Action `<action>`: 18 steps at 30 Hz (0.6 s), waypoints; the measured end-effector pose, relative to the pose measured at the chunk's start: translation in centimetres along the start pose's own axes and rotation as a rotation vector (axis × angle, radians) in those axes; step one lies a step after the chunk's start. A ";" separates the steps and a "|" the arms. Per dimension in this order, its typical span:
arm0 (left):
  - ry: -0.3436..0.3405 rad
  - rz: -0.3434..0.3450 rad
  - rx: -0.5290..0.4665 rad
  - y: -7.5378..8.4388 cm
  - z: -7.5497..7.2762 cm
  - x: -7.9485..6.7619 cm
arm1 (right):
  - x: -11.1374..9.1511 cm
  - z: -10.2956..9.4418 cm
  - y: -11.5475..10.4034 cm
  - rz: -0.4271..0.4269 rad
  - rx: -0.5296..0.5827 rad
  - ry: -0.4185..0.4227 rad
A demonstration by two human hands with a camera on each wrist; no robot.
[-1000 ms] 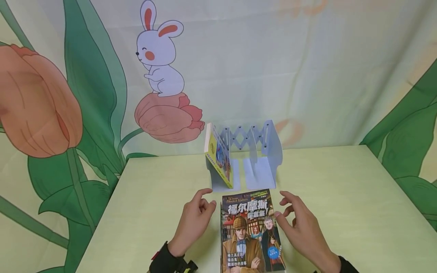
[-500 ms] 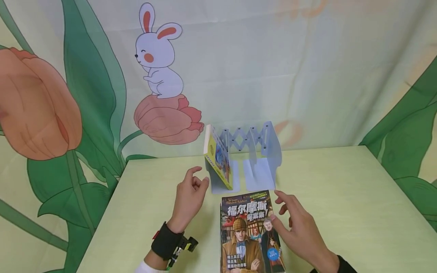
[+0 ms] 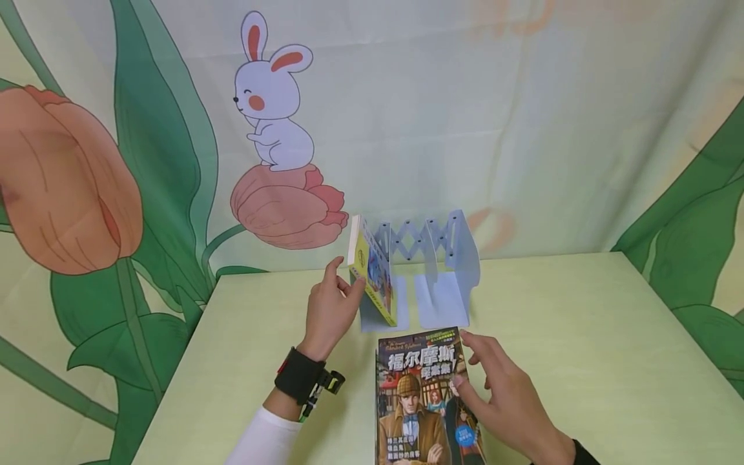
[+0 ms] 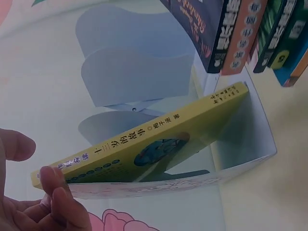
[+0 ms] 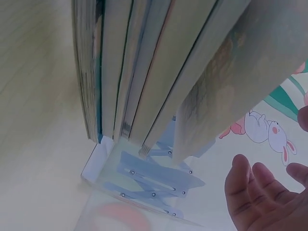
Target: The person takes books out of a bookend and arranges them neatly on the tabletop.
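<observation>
A yellow book [image 3: 374, 278] leans tilted in the left section of a light blue expandable book rack [image 3: 444, 297]. My left hand [image 3: 332, 310] is at the book's upper left end, index finger raised and thumb by the spine. In the left wrist view the fingers [image 4: 62, 197] overlap the end of the yellow book [image 4: 144, 139], while the thumb stands apart from it. My right hand [image 3: 508, 394], fingers loosely bent, is at the right side of a book stack topped by a dark detective-cover book [image 3: 421, 400]. The right wrist view shows the right hand [image 5: 269, 197] apart from the stack [image 5: 144, 72].
The rack [image 4: 137, 53] has upright dividers and a crisscross linkage [image 5: 154, 185] at its back. Several stacked books [image 4: 240, 33] lie just in front of it on the pale green table [image 3: 581, 336]. A rabbit-printed cloth [image 3: 407, 116] hangs behind the table.
My left hand has moved forward from beside the stack to the yellow book's end. My right hand has shifted slightly left over the stack's edge. The books and rack stay put.
</observation>
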State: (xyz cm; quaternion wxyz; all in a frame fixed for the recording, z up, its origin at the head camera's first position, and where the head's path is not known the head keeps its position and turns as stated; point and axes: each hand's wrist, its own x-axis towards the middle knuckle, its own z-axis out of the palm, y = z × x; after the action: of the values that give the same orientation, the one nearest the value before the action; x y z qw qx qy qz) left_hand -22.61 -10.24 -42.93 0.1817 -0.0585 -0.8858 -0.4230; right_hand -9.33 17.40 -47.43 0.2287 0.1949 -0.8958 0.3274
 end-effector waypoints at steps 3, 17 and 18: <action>0.018 0.031 0.049 0.0 0.3 0.4 | 0.0 0.1 0.0 -0.018 -0.014 0.009; 0.076 0.105 0.251 0.2 0.9 1.9 | 0.4 0.2 0.3 -0.087 -0.031 0.012; 0.082 0.110 0.259 0.2 0.9 2.0 | 0.5 0.2 0.3 -0.095 -0.041 0.012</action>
State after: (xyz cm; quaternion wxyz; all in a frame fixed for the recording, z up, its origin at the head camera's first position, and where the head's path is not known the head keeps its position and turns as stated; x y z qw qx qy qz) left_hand -24.60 -9.50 -42.55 0.2466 -0.0656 -0.9202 -0.2968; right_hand -9.98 17.35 -47.44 0.2533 0.2304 -0.8906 0.2992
